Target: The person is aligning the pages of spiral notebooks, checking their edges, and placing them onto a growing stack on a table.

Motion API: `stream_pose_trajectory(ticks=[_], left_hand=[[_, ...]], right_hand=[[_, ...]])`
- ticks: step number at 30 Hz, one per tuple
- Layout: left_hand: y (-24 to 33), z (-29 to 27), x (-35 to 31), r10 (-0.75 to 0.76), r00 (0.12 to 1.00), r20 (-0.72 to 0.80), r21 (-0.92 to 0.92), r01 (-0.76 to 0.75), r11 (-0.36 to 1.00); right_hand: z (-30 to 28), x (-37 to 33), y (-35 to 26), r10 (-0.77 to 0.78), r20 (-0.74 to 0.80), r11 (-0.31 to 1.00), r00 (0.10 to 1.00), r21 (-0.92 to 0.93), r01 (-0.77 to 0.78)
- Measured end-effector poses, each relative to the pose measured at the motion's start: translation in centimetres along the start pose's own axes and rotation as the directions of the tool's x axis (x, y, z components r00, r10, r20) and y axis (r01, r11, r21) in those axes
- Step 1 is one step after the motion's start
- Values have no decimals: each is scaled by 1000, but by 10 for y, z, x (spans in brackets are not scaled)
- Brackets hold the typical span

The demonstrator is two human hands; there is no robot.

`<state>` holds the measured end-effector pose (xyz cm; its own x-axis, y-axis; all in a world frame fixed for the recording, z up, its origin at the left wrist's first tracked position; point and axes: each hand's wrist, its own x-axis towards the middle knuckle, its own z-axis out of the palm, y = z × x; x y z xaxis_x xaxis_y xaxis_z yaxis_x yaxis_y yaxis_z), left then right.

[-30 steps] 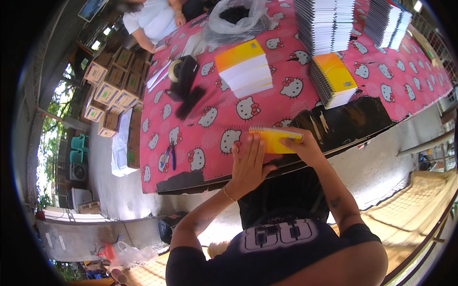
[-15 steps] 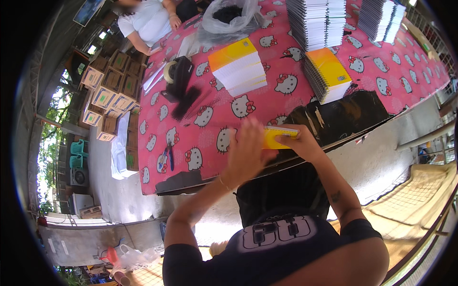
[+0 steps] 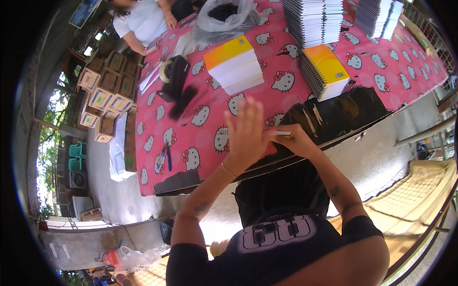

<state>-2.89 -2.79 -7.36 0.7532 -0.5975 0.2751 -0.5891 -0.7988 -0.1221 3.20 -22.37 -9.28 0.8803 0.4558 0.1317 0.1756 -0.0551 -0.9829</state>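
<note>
My right hand (image 3: 301, 142) is closed on a small yellow-covered notebook (image 3: 285, 134) at the table's near edge, held so that mostly its thin white edge shows. My left hand (image 3: 246, 131) is flat with fingers stretched out, its palm side turned to the notebook's left end and hiding part of it. Whether the palm presses on it, I cannot tell. Beyond my left hand stands a pile of yellow-orange covered page blocks (image 3: 236, 69). To the right is a stack of yellow notebooks with black spiral binding (image 3: 324, 71).
Black wire coils (image 3: 183, 102) lie beside a black tape dispenser (image 3: 175, 78); pliers (image 3: 167, 155) rest at left. Tall notebook stacks (image 3: 312, 21) and a plastic bag (image 3: 226, 21) stand farther back. Another person (image 3: 143, 24) sits at far left, near stacked cartons (image 3: 107, 90).
The notebook has turned from showing its yellow cover to showing mostly its edge. My left hand has risen slightly and spread flat; my right hand keeps its hold.
</note>
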Motion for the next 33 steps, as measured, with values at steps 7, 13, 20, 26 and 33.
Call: stream_pose_trajectory(ticks=[7,13,20,26,33], left_hand=[[-20,-4,36,-87,991,-105,68,95,993],[-3,2,23,-50,995,-91,-76,44,996],[11,6,-7,-35,979,-201,-231,-12,973],[-26,-22,35,-88,961,-261,-352,-10,936],[-24,-27,40,-122,967,-225,-369,31,929]], right_hand=[[-2,6,-4,11,30,993,999,-116,-8],[2,4,11,-91,-19,993,996,-72,89],[9,4,10,-132,-21,983,991,-130,129],[2,5,-4,2,54,982,999,-190,8],[-29,-7,-38,-225,-11,940,974,-267,214]])
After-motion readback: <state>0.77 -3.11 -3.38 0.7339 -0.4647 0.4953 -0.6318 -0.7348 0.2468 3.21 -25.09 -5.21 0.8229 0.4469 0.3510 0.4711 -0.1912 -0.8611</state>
